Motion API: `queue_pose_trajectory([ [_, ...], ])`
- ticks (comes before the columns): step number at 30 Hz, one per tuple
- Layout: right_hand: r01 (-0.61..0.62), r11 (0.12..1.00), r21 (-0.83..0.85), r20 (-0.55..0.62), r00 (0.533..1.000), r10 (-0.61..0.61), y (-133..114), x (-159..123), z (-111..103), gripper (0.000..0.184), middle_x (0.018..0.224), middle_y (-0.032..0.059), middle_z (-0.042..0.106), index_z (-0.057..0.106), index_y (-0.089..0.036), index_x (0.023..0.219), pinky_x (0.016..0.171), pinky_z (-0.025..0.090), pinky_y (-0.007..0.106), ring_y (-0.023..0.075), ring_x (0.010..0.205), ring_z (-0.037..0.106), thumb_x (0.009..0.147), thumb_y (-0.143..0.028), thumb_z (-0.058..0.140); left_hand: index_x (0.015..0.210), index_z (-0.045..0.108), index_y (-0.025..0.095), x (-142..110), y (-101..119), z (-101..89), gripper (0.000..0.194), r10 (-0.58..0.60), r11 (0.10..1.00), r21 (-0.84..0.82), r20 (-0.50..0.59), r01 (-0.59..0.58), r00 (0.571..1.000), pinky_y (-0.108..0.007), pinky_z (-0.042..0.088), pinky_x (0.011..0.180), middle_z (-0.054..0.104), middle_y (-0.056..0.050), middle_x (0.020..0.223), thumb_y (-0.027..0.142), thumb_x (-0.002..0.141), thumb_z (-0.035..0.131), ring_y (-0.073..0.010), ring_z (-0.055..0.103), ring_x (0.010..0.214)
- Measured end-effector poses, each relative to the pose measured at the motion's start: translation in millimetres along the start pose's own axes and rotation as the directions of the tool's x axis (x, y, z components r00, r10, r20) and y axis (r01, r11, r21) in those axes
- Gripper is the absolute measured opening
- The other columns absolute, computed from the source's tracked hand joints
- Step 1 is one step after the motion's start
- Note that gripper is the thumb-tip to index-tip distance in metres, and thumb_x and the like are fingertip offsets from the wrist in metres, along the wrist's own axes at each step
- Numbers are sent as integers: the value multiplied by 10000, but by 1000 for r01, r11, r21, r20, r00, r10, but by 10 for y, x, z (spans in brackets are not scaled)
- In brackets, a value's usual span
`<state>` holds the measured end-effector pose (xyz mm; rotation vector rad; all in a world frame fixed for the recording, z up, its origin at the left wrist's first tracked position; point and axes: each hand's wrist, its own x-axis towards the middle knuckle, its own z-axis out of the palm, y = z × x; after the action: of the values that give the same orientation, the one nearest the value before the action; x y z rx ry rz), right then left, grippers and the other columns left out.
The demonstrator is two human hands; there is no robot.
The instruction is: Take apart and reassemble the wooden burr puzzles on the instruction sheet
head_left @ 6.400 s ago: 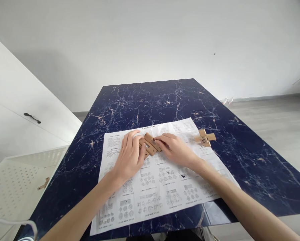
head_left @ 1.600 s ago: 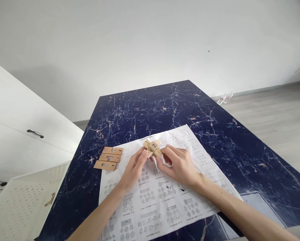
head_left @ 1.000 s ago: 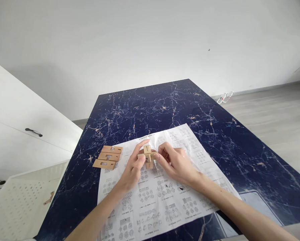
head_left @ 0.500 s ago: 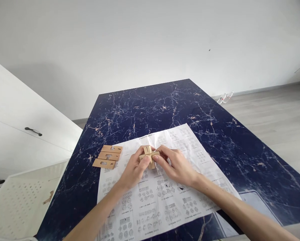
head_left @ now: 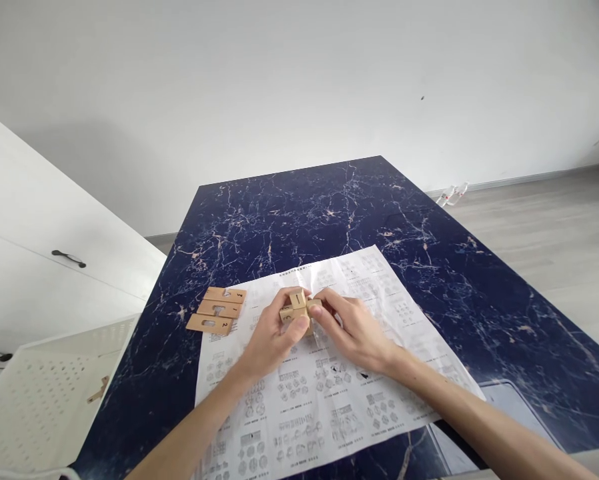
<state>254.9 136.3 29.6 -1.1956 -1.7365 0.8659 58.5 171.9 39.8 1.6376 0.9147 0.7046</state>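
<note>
Between my two hands is a wooden burr puzzle (head_left: 297, 299), a cross of interlocked light wood blocks marked with numbers. My left hand (head_left: 274, 333) is closed around its left side, thumb pressed on the front. My right hand (head_left: 347, 327) pinches the block end on the right with thumb and forefinger. Parts of the puzzle are hidden behind the fingers. Under both hands lies a large printed instruction sheet (head_left: 319, 427) with rows of small diagrams. To the left, three flat slotted wooden pieces (head_left: 219, 309), numbered 3, 1 and 2, lie side by side across the sheet's edge.
The dark blue marble-patterned table (head_left: 289, 213) extends back towards a white wall. A flat pale rectangular object (head_left: 519, 410) lies by my right forearm. Left of the table stand a perforated cream bin (head_left: 54, 380), with a wooden piece (head_left: 99, 389) in it, and a white cabinet (head_left: 39, 207).
Earlier both hands were on the flat slotted pieces, now at the left, while the cross-shaped puzzle lay at the right. Since then it has come between my hands and been turned; my left thumb has shifted right.
</note>
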Motion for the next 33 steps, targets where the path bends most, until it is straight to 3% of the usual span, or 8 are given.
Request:
queue_pose_trajectory([
  [3,-15,999,40,3,1000,15,-22,-4,-13,297,695,-36,522,504,-230,877,581,349,293,133,569,449,1111,-399,434,1402,510,244,-6,-22,12,594,70,997,25,4,-70,998,-332,526,843,654,-77,1216,612,966,677,-214,640,934],
  [8,-99,989,111,27,995,97,-66,-5,-23,341,674,-46,482,504,-227,838,585,331,303,131,576,420,1096,-444,455,1464,463,265,-11,-125,-1,612,186,976,116,-6,-184,983,-383,569,928,659,-87,1266,566,980,686,-242,676,1020],
  [15,-314,915,253,138,948,287,-38,48,-4,464,660,-45,386,414,-237,707,579,300,311,139,605,350,1069,-526,453,1540,418,351,-6,-201,-85,747,412,850,338,52,-404,910,-481,540,1078,620,-99,1426,426,919,827,-324,627,1275],
  [22,-232,954,189,-24,970,240,-37,14,-22,467,652,-41,406,444,-237,735,576,290,310,140,598,351,1067,-565,454,1429,579,312,57,-46,-100,648,317,913,276,-17,-300,948,-446,536,1082,698,-79,1402,385,862,885,-318,664,1276],
  [27,-155,982,112,-103,981,166,-35,15,-24,430,654,-36,421,455,-235,739,568,287,307,135,585,353,1062,-517,483,1451,589,324,77,-57,-97,670,291,938,201,-13,-282,957,-470,518,1120,684,-82,1449,357,855,894,-322,643,1315],
  [33,-168,981,99,-133,975,180,-28,40,-25,405,641,-39,402,440,-235,715,561,275,308,129,573,345,1031,-481,498,1427,599,338,77,-35,-99,661,292,929,246,-27,-277,956,-463,523,1091,697,-65,1432,334,842,907,-317,651,1295],
])
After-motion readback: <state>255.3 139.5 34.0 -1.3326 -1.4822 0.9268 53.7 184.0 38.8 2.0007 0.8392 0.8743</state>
